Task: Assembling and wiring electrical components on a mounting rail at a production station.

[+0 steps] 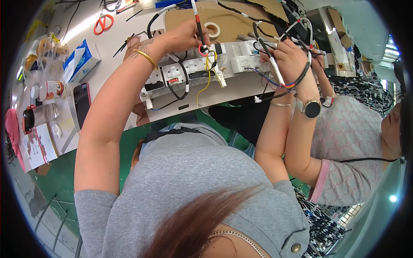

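My left hand (186,38), with a gold bangle at the wrist, reaches over a white terminal assembly (173,72). Its fingers are closed around a black-sleeved cable (199,31) with a red band, just above yellow and black wires (210,64). My right forearm (275,142) wears a thin bracelet. Beyond it my right hand (282,91) is mostly hidden behind cables and another person's watch-wearing arm, so its fingers do not show. That person's hand (292,60) is among the white and black cables (272,60), beside a white connector block (244,58).
Red-handled scissors (103,24), a tissue box (88,60), a phone (81,103) and a clear bottle (45,112) are on the table's left side. A tape roll (212,30) lies on cardboard (180,18). A co-worker (348,146) sits close at my right, by bundled cables (365,92).
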`<state>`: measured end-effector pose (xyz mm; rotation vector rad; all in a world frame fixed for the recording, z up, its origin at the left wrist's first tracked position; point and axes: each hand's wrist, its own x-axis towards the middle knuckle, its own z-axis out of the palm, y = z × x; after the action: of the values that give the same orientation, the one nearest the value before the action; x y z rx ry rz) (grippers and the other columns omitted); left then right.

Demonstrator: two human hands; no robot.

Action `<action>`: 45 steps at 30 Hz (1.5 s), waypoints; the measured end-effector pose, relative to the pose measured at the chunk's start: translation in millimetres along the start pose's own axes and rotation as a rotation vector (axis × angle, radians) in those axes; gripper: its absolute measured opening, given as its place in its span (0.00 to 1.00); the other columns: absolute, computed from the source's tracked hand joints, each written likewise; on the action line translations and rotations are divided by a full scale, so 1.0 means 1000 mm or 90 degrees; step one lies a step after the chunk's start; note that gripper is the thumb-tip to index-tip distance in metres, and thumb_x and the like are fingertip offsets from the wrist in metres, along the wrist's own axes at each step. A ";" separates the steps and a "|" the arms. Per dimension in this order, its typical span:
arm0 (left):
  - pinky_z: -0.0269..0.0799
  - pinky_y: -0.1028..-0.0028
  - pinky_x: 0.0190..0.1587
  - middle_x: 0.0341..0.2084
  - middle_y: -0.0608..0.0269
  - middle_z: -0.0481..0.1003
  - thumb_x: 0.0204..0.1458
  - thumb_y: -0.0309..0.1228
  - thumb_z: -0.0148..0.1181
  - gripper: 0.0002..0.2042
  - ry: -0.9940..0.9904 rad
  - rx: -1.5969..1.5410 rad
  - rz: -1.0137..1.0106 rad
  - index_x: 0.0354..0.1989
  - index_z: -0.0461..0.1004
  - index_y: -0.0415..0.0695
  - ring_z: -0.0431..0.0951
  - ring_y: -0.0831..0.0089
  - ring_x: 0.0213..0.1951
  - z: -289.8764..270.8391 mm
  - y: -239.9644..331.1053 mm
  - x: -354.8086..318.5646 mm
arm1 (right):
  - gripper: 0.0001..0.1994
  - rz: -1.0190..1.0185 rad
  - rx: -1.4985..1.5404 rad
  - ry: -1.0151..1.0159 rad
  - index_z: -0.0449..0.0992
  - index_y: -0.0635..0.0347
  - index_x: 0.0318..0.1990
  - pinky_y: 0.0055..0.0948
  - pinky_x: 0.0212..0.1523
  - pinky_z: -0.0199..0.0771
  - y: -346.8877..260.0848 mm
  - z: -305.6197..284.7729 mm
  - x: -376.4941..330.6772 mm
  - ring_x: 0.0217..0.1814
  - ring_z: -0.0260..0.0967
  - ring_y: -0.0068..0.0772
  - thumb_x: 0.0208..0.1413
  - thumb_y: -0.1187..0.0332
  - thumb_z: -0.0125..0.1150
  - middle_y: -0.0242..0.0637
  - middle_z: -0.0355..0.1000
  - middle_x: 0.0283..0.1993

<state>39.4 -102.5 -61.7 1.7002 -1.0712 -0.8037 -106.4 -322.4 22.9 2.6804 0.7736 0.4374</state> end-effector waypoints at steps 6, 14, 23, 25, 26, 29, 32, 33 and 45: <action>0.65 0.80 0.33 0.19 0.65 0.70 0.36 0.15 0.49 0.05 0.008 0.000 0.025 0.22 0.69 0.37 0.69 0.80 0.26 0.000 0.000 -0.002 | 0.03 0.126 0.081 0.003 0.67 0.65 0.19 0.16 0.36 0.62 -0.025 0.008 0.001 0.34 0.59 0.24 0.31 0.76 0.49 0.31 0.63 0.28; 0.63 0.79 0.30 0.18 0.64 0.70 0.35 0.15 0.48 0.06 0.007 -0.029 0.019 0.22 0.71 0.37 0.69 0.77 0.25 0.002 -0.003 -0.002 | 0.04 0.087 -0.018 -0.079 0.69 0.61 0.20 0.15 0.36 0.61 -0.019 -0.004 0.006 0.35 0.58 0.23 0.31 0.74 0.49 0.28 0.63 0.28; 0.65 0.80 0.33 0.19 0.64 0.70 0.35 0.13 0.47 0.06 0.005 0.001 0.001 0.22 0.68 0.35 0.70 0.78 0.27 0.001 -0.006 0.000 | 0.03 -0.118 -0.068 -0.147 0.67 0.56 0.12 0.17 0.32 0.60 0.015 0.004 0.025 0.31 0.57 0.23 0.28 0.70 0.52 0.26 0.60 0.22; 0.65 0.80 0.33 0.20 0.64 0.70 0.35 0.13 0.47 0.06 -0.002 -0.026 0.013 0.22 0.68 0.36 0.70 0.78 0.27 0.001 -0.004 0.001 | 0.04 -0.148 -0.074 -0.130 0.67 0.55 0.11 0.18 0.31 0.59 0.024 0.009 0.029 0.30 0.57 0.23 0.28 0.68 0.53 0.26 0.60 0.21; 0.65 0.80 0.33 0.20 0.64 0.70 0.34 0.13 0.47 0.07 -0.009 -0.052 0.025 0.22 0.68 0.36 0.69 0.78 0.27 0.001 -0.003 0.001 | 0.04 -0.170 -0.064 -0.123 0.67 0.55 0.11 0.19 0.30 0.59 0.026 0.011 0.032 0.30 0.57 0.23 0.28 0.67 0.53 0.26 0.60 0.21; 0.64 0.80 0.33 0.20 0.64 0.70 0.34 0.13 0.48 0.07 -0.001 -0.005 0.005 0.22 0.69 0.36 0.69 0.78 0.27 0.002 0.000 0.001 | 0.06 -0.121 -0.008 -0.127 0.68 0.54 0.09 0.20 0.30 0.59 0.021 0.016 0.026 0.29 0.57 0.24 0.26 0.65 0.52 0.26 0.60 0.19; 0.64 0.80 0.32 0.20 0.64 0.70 0.35 0.14 0.48 0.06 0.007 -0.015 0.019 0.22 0.70 0.37 0.70 0.78 0.27 0.003 -0.007 -0.002 | 0.04 -0.143 -0.049 -0.217 0.70 0.52 0.10 0.19 0.36 0.60 0.013 0.009 0.038 0.34 0.60 0.21 0.24 0.65 0.55 0.23 0.64 0.24; 0.63 0.80 0.30 0.19 0.64 0.71 0.35 0.15 0.49 0.06 0.023 -0.029 0.012 0.22 0.70 0.36 0.69 0.78 0.26 0.002 -0.006 -0.004 | 0.03 -0.150 -0.035 -0.216 0.70 0.52 0.12 0.20 0.37 0.60 0.010 0.005 0.039 0.34 0.61 0.22 0.26 0.66 0.54 0.23 0.65 0.24; 0.64 0.81 0.30 0.18 0.66 0.70 0.39 0.19 0.54 0.01 0.024 -0.040 -0.006 0.21 0.69 0.36 0.68 0.81 0.25 -0.004 -0.005 -0.002 | 0.05 0.680 0.433 0.160 0.70 0.60 0.19 0.28 0.29 0.62 -0.171 0.023 -0.047 0.27 0.63 0.37 0.36 0.70 0.58 0.38 0.67 0.22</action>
<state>43.9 -98.0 -65.1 1.6623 -1.0022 -0.7999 -213.8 -216.0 -72.4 3.5319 -0.7087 0.8686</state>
